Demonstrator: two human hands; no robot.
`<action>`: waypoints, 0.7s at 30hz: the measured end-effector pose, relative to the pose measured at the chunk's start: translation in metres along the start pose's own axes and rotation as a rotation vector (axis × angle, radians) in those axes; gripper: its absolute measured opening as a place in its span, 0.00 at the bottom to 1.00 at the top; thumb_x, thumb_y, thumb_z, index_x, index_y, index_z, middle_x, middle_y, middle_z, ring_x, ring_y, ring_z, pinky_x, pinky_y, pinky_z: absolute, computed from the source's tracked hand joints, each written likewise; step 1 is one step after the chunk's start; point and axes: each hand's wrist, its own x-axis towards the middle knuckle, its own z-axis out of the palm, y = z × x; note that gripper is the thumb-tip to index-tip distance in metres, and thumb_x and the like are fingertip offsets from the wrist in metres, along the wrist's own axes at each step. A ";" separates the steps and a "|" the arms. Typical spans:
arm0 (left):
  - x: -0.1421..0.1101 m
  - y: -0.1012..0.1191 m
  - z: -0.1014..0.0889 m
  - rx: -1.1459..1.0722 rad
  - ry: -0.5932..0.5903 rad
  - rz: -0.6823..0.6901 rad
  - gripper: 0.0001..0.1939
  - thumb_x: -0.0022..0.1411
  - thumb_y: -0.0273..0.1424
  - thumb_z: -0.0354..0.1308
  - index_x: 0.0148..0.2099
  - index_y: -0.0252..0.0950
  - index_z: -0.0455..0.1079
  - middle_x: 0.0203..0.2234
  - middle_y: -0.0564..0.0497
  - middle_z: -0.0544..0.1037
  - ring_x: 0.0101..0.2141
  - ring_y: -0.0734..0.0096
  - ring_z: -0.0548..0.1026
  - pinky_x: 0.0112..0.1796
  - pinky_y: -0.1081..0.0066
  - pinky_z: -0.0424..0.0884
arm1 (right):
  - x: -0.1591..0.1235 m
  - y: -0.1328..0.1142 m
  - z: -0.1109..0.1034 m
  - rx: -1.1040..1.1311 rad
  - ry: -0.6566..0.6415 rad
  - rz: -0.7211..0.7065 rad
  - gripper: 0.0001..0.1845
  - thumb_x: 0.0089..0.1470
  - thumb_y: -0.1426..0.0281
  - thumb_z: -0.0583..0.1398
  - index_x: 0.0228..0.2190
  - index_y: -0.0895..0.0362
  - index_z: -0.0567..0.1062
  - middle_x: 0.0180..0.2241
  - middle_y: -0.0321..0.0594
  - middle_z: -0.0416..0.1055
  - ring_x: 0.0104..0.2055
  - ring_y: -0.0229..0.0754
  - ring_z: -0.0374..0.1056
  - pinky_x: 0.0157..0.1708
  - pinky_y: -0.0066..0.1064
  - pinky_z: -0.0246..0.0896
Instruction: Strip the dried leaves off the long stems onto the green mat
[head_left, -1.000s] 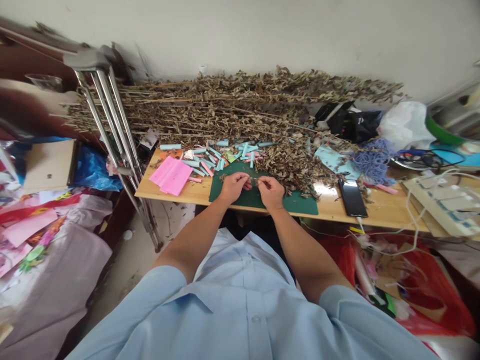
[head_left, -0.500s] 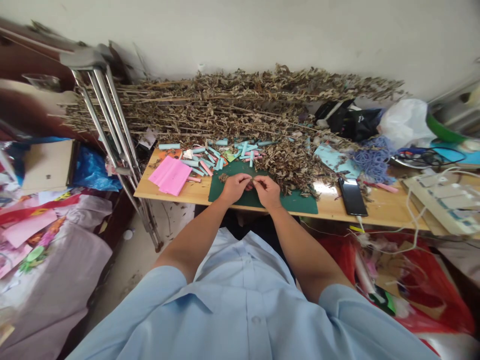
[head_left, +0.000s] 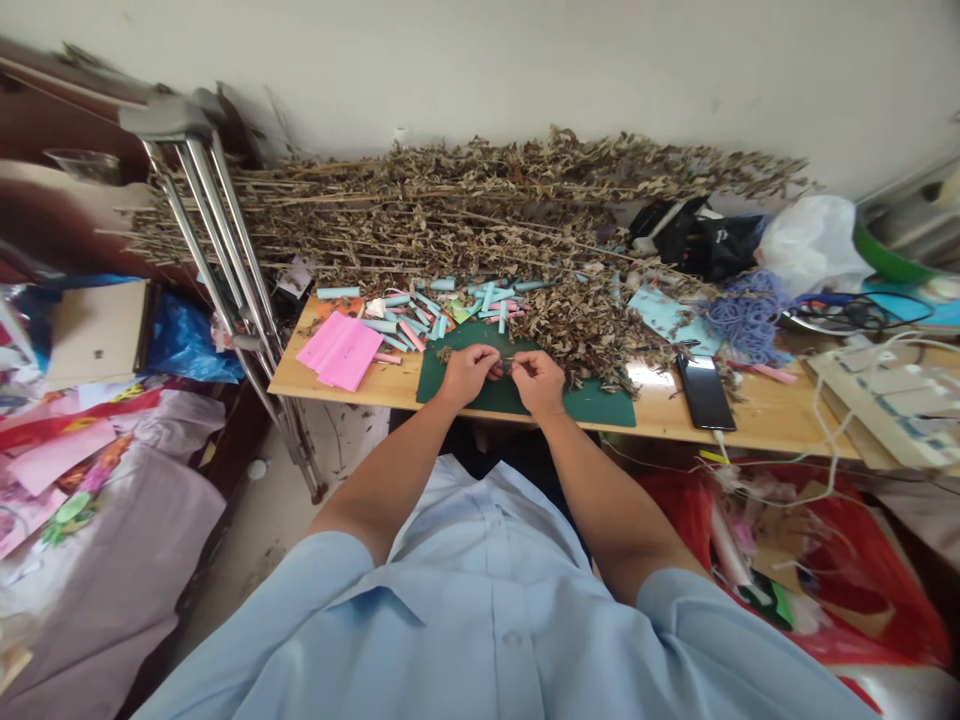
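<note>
Both hands work close together above a green cutting mat (head_left: pixel 592 402). My left hand (head_left: pixel 471 374) is closed on some dried leaves (head_left: pixel 444 355), and a brown tuft sticks out on its left side. The fingertips of my right hand (head_left: pixel 537 380) are pinched on a thin brownish bit, seemingly dried leaf, in the gap between the hands; it is too small to make out well. A loose heap of dried leaves (head_left: pixel 592 335) lies just beyond my right hand. Small blue and pink paper rolls (head_left: pixel 386 326) are scattered beyond my left hand.
Pink paper sheets (head_left: pixel 341 352) lie at the left of the wooden table (head_left: pixel 772 415). Long dried stalks (head_left: pixel 420 230) line the wall. A phone (head_left: pixel 705 393), purple string (head_left: pixel 750 318) and a power strip (head_left: pixel 885 400) are on the right. Metal crutches (head_left: pixel 232 240) lean at the left.
My right hand has shifted slightly to the right, so the gap between the two hands is a little wider. My left hand has barely moved.
</note>
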 end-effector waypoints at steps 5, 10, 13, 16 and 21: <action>0.002 -0.003 -0.002 -0.033 -0.004 0.016 0.12 0.63 0.37 0.59 0.38 0.32 0.76 0.24 0.50 0.78 0.25 0.72 0.77 0.28 0.72 0.76 | 0.004 0.007 0.002 0.153 0.059 0.109 0.09 0.49 0.63 0.63 0.32 0.55 0.74 0.31 0.38 0.77 0.30 0.43 0.75 0.35 0.38 0.74; 0.001 -0.002 -0.003 -0.018 -0.022 0.019 0.13 0.63 0.38 0.59 0.37 0.32 0.76 0.23 0.51 0.77 0.25 0.74 0.77 0.29 0.73 0.75 | 0.005 0.006 0.001 0.160 0.032 0.108 0.10 0.50 0.62 0.63 0.32 0.55 0.74 0.30 0.38 0.76 0.30 0.43 0.75 0.35 0.38 0.74; -0.001 0.000 -0.002 0.008 -0.026 0.007 0.13 0.63 0.38 0.59 0.38 0.32 0.76 0.22 0.52 0.76 0.24 0.74 0.76 0.29 0.73 0.75 | 0.004 0.004 0.000 0.158 0.008 0.097 0.10 0.50 0.62 0.63 0.32 0.55 0.74 0.29 0.37 0.76 0.30 0.43 0.76 0.35 0.37 0.74; -0.001 0.000 -0.001 0.059 -0.015 0.062 0.12 0.63 0.37 0.59 0.39 0.33 0.77 0.26 0.50 0.77 0.26 0.74 0.76 0.30 0.73 0.75 | 0.003 0.003 0.000 0.141 -0.025 0.069 0.10 0.51 0.61 0.64 0.32 0.55 0.75 0.30 0.38 0.77 0.30 0.42 0.75 0.35 0.37 0.73; 0.000 -0.003 -0.003 0.195 0.042 0.232 0.08 0.61 0.33 0.62 0.38 0.36 0.80 0.38 0.46 0.77 0.36 0.70 0.77 0.37 0.71 0.76 | 0.002 0.003 -0.001 0.104 -0.050 0.034 0.11 0.52 0.60 0.63 0.34 0.54 0.75 0.33 0.39 0.77 0.32 0.42 0.74 0.37 0.37 0.73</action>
